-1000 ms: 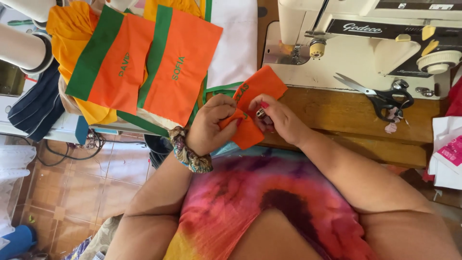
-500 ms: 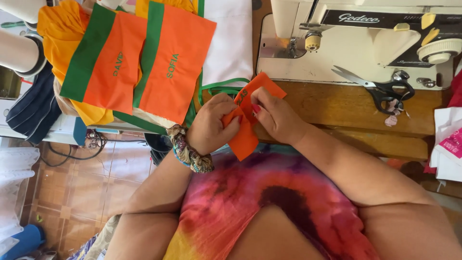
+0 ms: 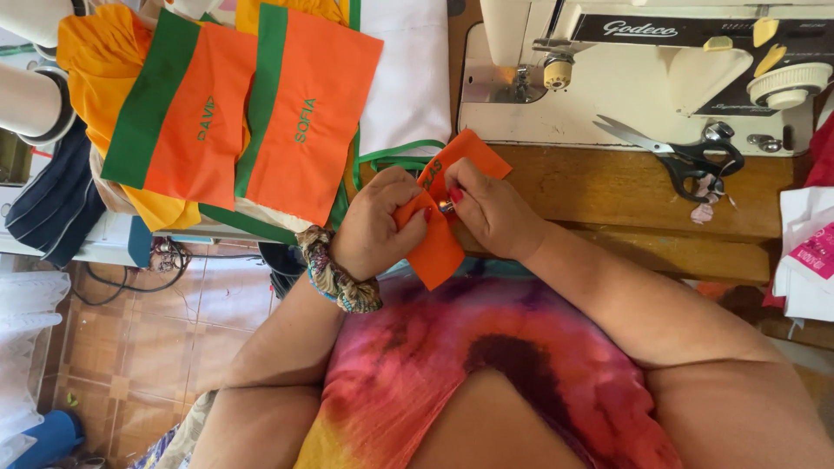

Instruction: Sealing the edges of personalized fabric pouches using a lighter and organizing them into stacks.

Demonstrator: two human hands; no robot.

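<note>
Both hands pinch one small orange fabric piece (image 3: 439,247) between them, held up off the worktop at chest height. The left hand (image 3: 375,224), a patterned fabric scrunchie (image 3: 334,278) on its wrist, closes thumb and fingers on the left half of the cloth. The right hand (image 3: 488,207) closes on the upper edge, its red-nailed fingertips (image 3: 455,194) meeting the left thumb at a small metallic item (image 3: 446,207); it may be a pin or a snap, the view is too small to tell. The cloth is folded between the two grips, its lower corner hanging free toward the tie-dyed shirt (image 3: 452,373), so the fold is kept taut where the fingers meet

Just beyond the hands runs the wooden sewing table (image 3: 608,187), and on it stands the cream sewing machine (image 3: 643,78). Black-handled scissors (image 3: 682,155) lie on the machine bed, well apart from the right hand. To the left, two orange panels with green bands (image 3: 248,117) lie flat and overlapping on yellow fabric (image 3: 100,52), near the left hand but not touching it. A green cord (image 3: 395,156) loops below a white cloth (image 3: 408,69). Nothing stands between the hands and the machine
</note>
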